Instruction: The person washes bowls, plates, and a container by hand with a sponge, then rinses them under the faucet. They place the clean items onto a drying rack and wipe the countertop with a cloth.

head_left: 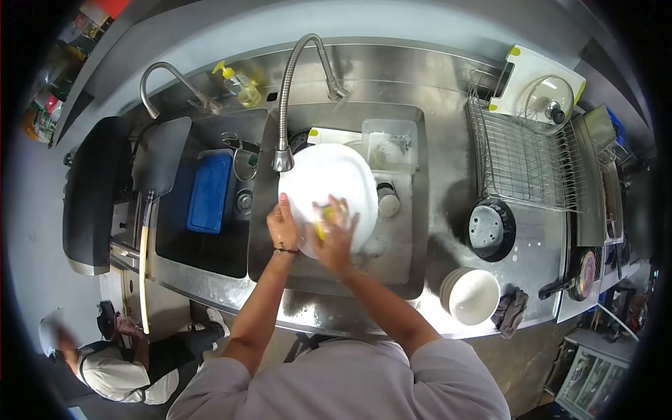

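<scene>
A large white plate [332, 171] is tilted up over the right-hand sink basin [413, 245]. My left hand [283, 225] grips its lower left edge, thumb on the face. Against the plate's lower face, my right hand [334, 241] presses a yellow sponge [326, 215]; the fingers are a little blurred. Just above the plate's upper left hangs the head of a flexible metal faucet [283, 159]. Behind and beside the plate in the basin are a clear plastic container [390, 143], a small cup [388, 203] and a partly hidden white board [336, 136].
Left basin: a blue lid [210, 192]. Across its left side lies a wooden-handled peel [147, 231]. Right counter: stacked white bowls [474, 297], a dark cloth [511, 313], a black round pan [492, 229] and a wire dish rack [528, 161]. A person [119, 364] sits lower left.
</scene>
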Available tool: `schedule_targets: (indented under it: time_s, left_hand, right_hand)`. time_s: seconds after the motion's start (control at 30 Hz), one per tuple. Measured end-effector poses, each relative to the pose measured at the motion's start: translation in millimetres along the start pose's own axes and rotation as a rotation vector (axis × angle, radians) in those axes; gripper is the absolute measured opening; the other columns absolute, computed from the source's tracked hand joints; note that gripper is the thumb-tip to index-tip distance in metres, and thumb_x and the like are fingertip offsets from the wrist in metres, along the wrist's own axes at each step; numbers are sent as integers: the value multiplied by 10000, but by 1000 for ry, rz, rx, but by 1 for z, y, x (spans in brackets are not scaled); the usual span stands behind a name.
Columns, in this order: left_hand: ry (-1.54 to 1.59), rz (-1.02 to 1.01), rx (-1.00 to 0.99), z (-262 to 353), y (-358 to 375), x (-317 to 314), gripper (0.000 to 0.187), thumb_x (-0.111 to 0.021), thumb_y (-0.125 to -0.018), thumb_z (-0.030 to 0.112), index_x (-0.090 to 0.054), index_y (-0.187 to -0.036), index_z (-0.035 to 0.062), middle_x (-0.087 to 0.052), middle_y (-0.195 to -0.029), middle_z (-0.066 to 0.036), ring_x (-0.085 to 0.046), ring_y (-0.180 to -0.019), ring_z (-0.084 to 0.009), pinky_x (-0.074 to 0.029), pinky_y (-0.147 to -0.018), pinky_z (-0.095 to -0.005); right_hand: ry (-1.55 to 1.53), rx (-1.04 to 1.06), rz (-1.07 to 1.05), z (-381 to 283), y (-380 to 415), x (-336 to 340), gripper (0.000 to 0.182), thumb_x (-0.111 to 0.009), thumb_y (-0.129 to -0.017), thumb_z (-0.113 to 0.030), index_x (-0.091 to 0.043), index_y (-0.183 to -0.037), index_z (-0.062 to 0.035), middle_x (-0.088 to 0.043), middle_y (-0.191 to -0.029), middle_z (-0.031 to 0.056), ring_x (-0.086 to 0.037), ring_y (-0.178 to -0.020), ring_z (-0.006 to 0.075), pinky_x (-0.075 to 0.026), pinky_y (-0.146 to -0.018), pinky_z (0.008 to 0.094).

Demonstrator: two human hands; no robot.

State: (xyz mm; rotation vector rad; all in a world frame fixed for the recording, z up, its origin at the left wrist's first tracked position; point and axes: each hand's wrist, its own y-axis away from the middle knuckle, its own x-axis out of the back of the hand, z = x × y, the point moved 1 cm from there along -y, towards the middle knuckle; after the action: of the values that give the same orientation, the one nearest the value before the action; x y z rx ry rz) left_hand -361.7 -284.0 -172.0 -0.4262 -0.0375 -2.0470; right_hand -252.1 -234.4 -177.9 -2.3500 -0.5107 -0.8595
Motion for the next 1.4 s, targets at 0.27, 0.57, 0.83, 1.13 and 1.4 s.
schedule_targets:
  time_s: [0.27, 0.57, 0.83, 1.13, 1.4]
  left_hand:
    - [53, 177, 145, 15, -11, 1, 557, -421, -909, 437, -468, -594, -20, -402, -535, 30, -338, -530, -76, -294, -470, -279]
    - [-152, -8, 22, 6, 17, -3, 594, -435, -906, 422, -472, -560, -58, -402, -504, -18, -346, -514, -95, -329, -461, -312]
    - [-278, -76, 77, 1, 18, 2, 590, -424, -915, 398, -501, -578, -79, -438, -488, -61, -380, -511, -89, -339, -457, -301]
    - [11, 136, 163, -1, -7, 19, 582, -423, -902, 457, -444, -546, -4, -378, -499, 34, -305, -496, -75, -274, -433, -297]
    - [-57, 41, -19, 7, -1, 15, 540, -458, -905, 399, -447, -570, -24, -377, -512, 36, -301, -513, -68, -258, -434, -279]
  right_hand:
    - [-15, -107, 106, 19, 0, -17, 407, -557, -804, -238, -515, -1176, -77, -413, -1262, 169, -387, -1151, 380, -343, -925, 461]
    - [-258, 91, 180, 14, -56, -15, 256, -573, -798, -174, -606, -1047, -122, -555, -1086, 113, -493, -1067, 301, -378, -919, 393]
    - [-428, 181, 326, 15, -61, -19, 181, -585, -762, -106, -596, -913, -6, -616, -902, 145, -580, -892, 318, -459, -803, 378]
    - [-126, -231, 180, 46, 26, -29, 366, -510, -824, -267, -541, -1168, -145, -427, -1264, 172, -387, -1169, 357, -241, -945, 594]
    - [-14, 38, 115, 2, -43, -11, 414, -499, -842, -289, -476, -1234, -157, -409, -1293, 144, -394, -1171, 351, -320, -964, 454]
